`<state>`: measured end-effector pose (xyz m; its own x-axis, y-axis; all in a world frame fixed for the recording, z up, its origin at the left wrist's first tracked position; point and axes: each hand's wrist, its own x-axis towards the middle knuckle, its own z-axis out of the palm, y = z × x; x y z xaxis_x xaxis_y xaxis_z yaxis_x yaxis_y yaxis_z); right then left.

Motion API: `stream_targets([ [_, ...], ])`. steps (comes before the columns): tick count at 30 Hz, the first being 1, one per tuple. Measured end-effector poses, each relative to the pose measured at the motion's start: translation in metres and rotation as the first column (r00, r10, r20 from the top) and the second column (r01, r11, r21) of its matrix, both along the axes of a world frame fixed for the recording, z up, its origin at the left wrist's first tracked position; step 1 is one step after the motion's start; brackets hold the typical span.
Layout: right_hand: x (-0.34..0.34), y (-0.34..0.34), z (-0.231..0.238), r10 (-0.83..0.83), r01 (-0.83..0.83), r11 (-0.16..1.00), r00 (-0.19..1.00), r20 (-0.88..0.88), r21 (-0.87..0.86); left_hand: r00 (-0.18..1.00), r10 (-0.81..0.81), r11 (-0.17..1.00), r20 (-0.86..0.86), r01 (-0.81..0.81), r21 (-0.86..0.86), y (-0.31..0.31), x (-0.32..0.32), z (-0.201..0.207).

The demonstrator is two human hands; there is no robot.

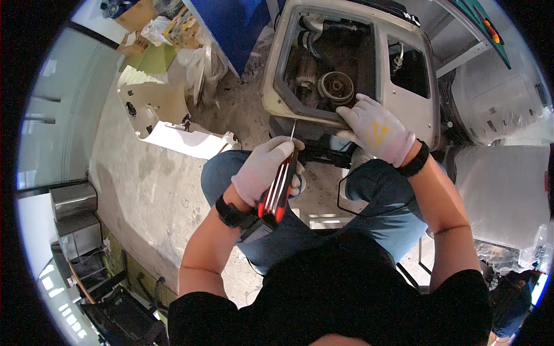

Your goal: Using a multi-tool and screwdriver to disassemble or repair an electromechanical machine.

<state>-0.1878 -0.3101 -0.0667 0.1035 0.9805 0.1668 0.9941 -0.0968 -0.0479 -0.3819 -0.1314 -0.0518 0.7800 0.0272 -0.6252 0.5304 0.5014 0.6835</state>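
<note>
My left hand (pixel 264 166), in a pale work glove, is closed around a red-and-black folding hex key set (pixel 279 187). One thin key sticks out of it towards the lower front edge of a cream-framed machine (pixel 277 106); whether its tip touches cannot be told. My right hand (pixel 378 131), gloved too, lies with its fingers extended over the frame's near right rim, holding no tool. Inside the opening, a round metal part (pixel 336 87) sits near that hand, beside a ribbed cylinder (pixel 306 72) and a bent hose (pixel 311 43).
A curved cream cover panel (pixel 153 106) lies on the floor to the left. Behind it are cardboard boxes (pixel 138 14) and plastic bags. A blue panel (pixel 228 29) stands beyond. At right, a green board (pixel 482 26) carries an orange-handled tool (pixel 491 32). Large pale panels (pixel 499 196) stand below it.
</note>
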Motion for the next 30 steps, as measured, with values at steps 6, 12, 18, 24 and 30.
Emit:
stream_targets([
  [6, 0.001, -0.001, 0.004, -0.035, 0.047, 0.996, 0.987, -0.158, 0.074, 0.961, 0.256, 0.966, 0.107, -0.257, 0.002, -0.009, -0.012, 0.008],
  [12, -0.003, 0.024, 0.043, -0.28, 0.171, 0.931, 0.902, -0.329, -0.324, 0.872, 0.483, 0.862, 0.074, -0.489, 0.136, 0.023, 0.007, 0.009],
  [18, 0.001, 0.066, 0.062, -0.381, 0.052, 0.697, 0.872, -0.308, -0.716, 0.934, 0.357, 0.898, 0.03, -0.352, 0.266, 0.042, 0.026, -0.013],
  [24, 0.011, 0.078, 0.048, -0.257, -0.084, 0.705, 0.895, -0.364, -0.704, 0.905, 0.399, 0.872, 0.145, -0.424, 0.245, 0.039, 0.031, -0.017],
  [30, 0.009, 0.084, 0.05, -0.2, -0.054, 0.675, 0.947, -0.253, -0.736, 0.885, 0.416, 0.873, 0.207, -0.452, 0.181, 0.043, 0.03, -0.027],
])
